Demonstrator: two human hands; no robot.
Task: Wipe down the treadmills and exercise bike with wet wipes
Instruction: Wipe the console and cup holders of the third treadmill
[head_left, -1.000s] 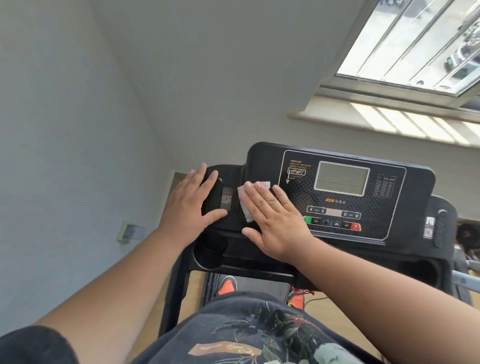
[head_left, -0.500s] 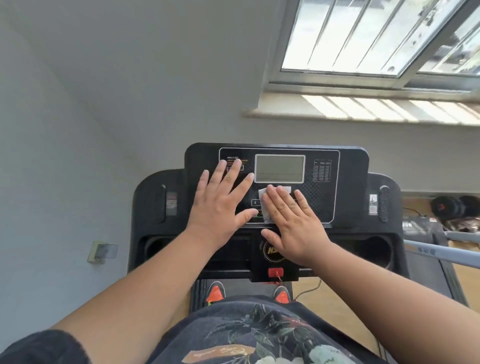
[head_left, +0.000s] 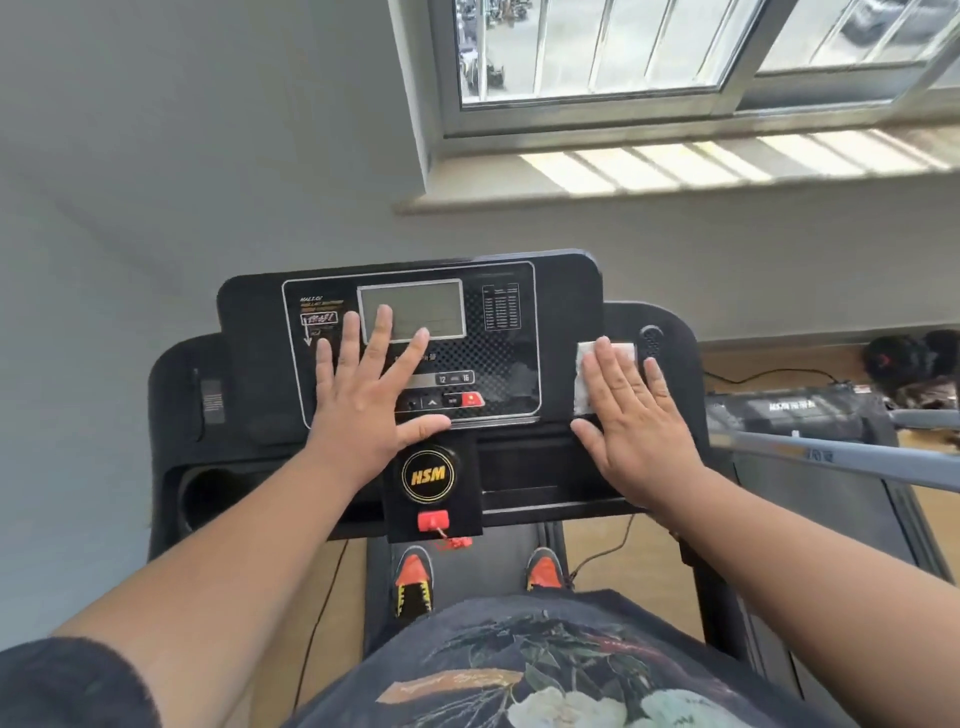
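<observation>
**Wet wipe pressed flat on the right side of the treadmill console**

The white rectangular wet wipe (head_left: 589, 382) lies on the black plastic console (head_left: 249, 364) of the treadmill, on its right shoulder just outside the silver-edged control panel (head_left: 511, 358). The right hand (head_left: 631, 415) lies flat on top of it, fingers straight and close together, palm down; the wipe shows beyond the fingertips and along the thumb side. The small oval speaker grille (head_left: 650, 336) sits just beyond the little finger.

The left hand (head_left: 366, 400) rests palm-down on the control panel with its fingers spread and straight, holding nothing. Its middle and ring fingertips overlap the lower edge of the grey rectangular display screen (head_left: 415, 306), and its thumb reaches along the panel's lower border, near the row of buttons with the red button (head_left: 471, 399) at the end.

Below the panel, at the middle of the console, is a round black badge with yellow "HSM" lettering (head_left: 428, 475), and beneath it a red safety-key clip (head_left: 432, 521) with a red cord hanging down. A round cup holder (head_left: 208, 496) is sunk into the console's left side.

Under the console, two orange-and-black shoes (head_left: 413, 577) stand on the dark treadmill belt. A second treadmill (head_left: 810, 415) with a grey handrail stands to the right. A window (head_left: 675, 52) with a sunlit sill is above, in a pale wall.
</observation>
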